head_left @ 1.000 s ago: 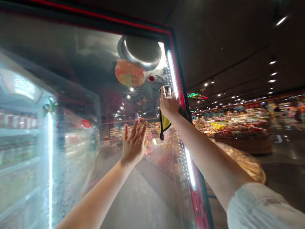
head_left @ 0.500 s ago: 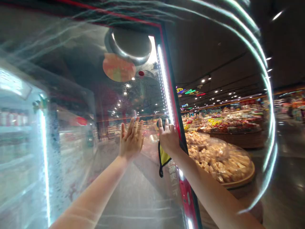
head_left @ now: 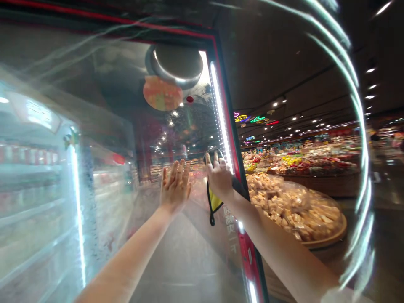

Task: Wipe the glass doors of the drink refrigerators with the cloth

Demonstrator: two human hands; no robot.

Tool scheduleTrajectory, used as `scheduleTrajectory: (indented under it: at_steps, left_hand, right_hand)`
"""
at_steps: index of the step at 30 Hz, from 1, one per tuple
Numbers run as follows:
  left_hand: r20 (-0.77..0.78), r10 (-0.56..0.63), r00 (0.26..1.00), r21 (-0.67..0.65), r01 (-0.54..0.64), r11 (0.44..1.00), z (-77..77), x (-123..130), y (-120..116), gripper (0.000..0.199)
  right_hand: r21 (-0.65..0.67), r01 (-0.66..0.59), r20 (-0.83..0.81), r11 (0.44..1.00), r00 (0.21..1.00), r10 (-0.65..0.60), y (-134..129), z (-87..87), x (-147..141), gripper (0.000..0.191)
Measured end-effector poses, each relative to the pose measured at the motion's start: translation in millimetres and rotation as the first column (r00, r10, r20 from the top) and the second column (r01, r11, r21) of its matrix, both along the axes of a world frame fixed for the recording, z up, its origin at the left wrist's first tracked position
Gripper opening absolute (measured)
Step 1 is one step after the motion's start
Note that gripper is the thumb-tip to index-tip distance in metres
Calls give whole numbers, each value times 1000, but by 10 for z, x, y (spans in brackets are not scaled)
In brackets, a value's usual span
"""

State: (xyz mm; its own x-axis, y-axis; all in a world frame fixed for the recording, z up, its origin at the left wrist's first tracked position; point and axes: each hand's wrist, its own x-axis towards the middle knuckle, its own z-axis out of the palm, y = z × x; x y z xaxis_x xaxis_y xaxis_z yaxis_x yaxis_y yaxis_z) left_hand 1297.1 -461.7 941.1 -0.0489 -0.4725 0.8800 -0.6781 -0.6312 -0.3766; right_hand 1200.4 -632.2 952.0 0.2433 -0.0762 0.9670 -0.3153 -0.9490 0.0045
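A large glass door with a red and black frame and a bright light strip stands in front of me. My left hand lies against the glass, fingers spread and nothing in it. Near the door's right edge, my right hand presses a yellow cloth with black edging to the pane. Its fingers point up and lie over the cloth, whose lower corner hangs below the palm. Above the hands, a round orange sticker is on the glass.
Lit shelves with bottles show at the left, behind or reflected in the glass. Right of the door is a round display heaped with packaged food. Farther back stand more colourful goods under ceiling lights.
My right hand has shifted slightly left and up on the glass with the yellow cloth. My left hand stays at nearly the same place. The view has turned a little left.
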Motion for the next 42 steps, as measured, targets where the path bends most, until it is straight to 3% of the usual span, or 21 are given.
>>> scheduleTrajectory:
  at_steps: [2,3,9,11,15,17,22,24,27,30,32,34,38,40,42]
  left_hand:
    - [-1,13,1000,11,-13,1000,-49,-13,34,76]
    - [2,20,1000,17,-20,1000,-61,-21,54,76]
    - [6,53,999,24,-53,998,-36,-54,133,76]
    - [-16,58,998,27,-58,998,-43,-59,131,74]
    - [-53,78,996,43,-75,996,-117,-59,150,76]
    - [-45,84,995,62,-81,995,-153,-56,191,77]
    - [-29,114,993,42,-112,993,-145,-79,301,81]
    - [-40,131,991,38,-129,991,-125,-109,311,80]
    - [-89,161,983,41,-158,987,-121,-157,311,76]
    - [-158,204,966,63,-196,979,-150,-172,358,75]
    - [-194,227,954,86,-214,973,-173,-151,437,76]
    - [-221,241,945,94,-226,970,-191,-111,542,81]
    - [-239,251,938,81,-238,968,-219,-35,719,89]
    - [-236,254,938,80,-242,967,-232,-22,749,90]
    - [-237,257,937,75,-246,966,-246,-24,749,87]
  right_hand:
    - [-19,-1,-40,1000,999,0,-54,-183,-56,61]
    - [-8,1,-37,1000,999,-1,-82,-195,-72,61]
    - [123,-53,100,991,994,40,-27,207,44,60]
    - [63,-74,52,995,996,71,-4,121,47,58]
    - [-174,-181,-181,968,972,149,-162,-283,-120,57]
    - [-197,-216,-186,956,966,180,-275,-316,-165,57]
    - [-30,-296,47,955,954,297,-198,167,120,58]
    - [-41,-343,68,939,936,345,-66,246,242,57]
    - [-156,-405,-54,901,914,402,7,36,240,53]
    - [-250,-448,-198,858,891,408,-140,-262,65,46]
    - [-245,-426,-199,871,901,385,-263,-298,-25,42]
    - [-188,-378,-132,906,924,359,-305,-180,-19,43]
    - [-64,-341,39,938,938,344,-41,118,205,51]
    - [-103,-376,22,921,925,380,146,97,293,53]
    - [-209,-428,-84,879,903,420,242,-50,308,53]
